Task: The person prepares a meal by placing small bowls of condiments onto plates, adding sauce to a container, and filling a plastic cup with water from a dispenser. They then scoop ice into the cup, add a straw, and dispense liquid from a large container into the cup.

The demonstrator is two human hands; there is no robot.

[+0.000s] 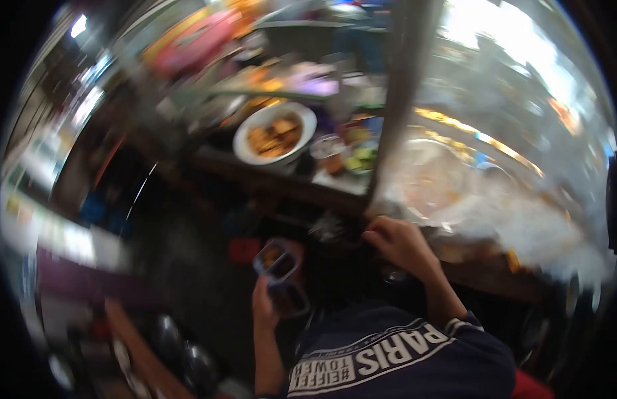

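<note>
My left hand [264,302] is closed on the side of a clear plastic food container [280,261], held low in front of my body. The container has divided sections, one with yellowish-brown food and one dark. Its lid or second half [290,297] hangs just below it. My right hand [393,241] is at the counter's front edge, beside the foot of an upright post [403,100]. Its fingers are curled together, and I cannot tell what is in them. A crumpled clear plastic bag [327,228] lies a little left of that hand.
A white oval bowl [242,143] of brown fried pieces stands on the counter. Next to it are a clear cup [329,151] and green pieces [360,159]. Large clear plastic bags [508,219] cover the right side. A wooden plank [145,349] juts up at lower left.
</note>
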